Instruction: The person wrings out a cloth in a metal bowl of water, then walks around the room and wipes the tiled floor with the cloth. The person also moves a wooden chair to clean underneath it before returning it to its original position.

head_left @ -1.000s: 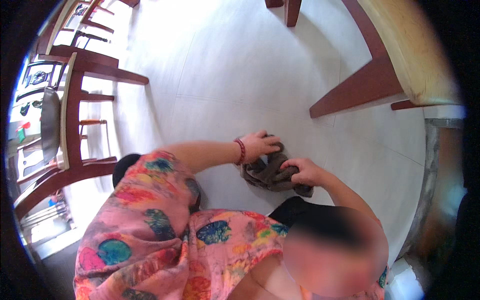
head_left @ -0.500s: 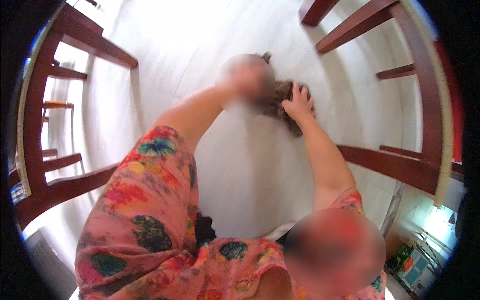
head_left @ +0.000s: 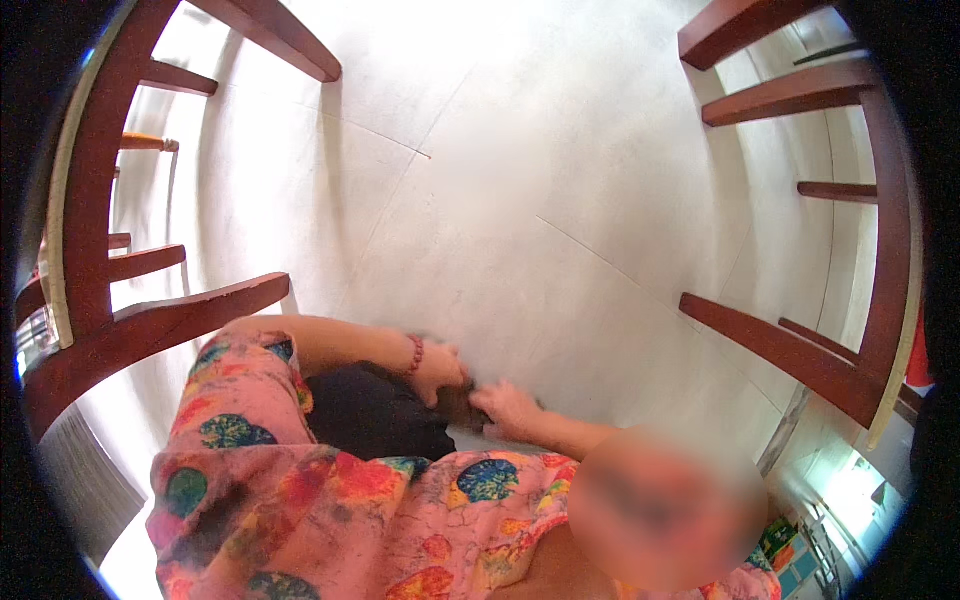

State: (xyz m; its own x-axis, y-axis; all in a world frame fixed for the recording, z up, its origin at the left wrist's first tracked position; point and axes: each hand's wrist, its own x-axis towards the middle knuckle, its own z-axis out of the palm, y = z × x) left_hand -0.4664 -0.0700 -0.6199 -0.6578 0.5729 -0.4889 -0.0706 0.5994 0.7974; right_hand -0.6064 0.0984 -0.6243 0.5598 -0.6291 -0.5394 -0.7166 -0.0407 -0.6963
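Note:
Close to my body, low over the pale floor (head_left: 470, 270), my two hands are side by side. My left hand (head_left: 438, 374), below a red beaded bracelet (head_left: 416, 354), has its fingers curled on a dark brown cloth (head_left: 460, 406). From the other side, my right hand (head_left: 507, 409) is closed on the same cloth. Only a small bunched part of it shows between the hands; my fingers and the black clothing over my leg (head_left: 370, 410) hide the rest.
Dark red wooden chair frames stand on both sides: one at the left (head_left: 90, 200) and one at the right (head_left: 890, 250). Their legs and rails reach inward over the floor. At the lower right are a metal rack and colourful packages (head_left: 790, 550).
Both hands have drawn back from the far floor toward my body, bringing the brown cloth along. The cloth, spread out before, is now bunched between them.

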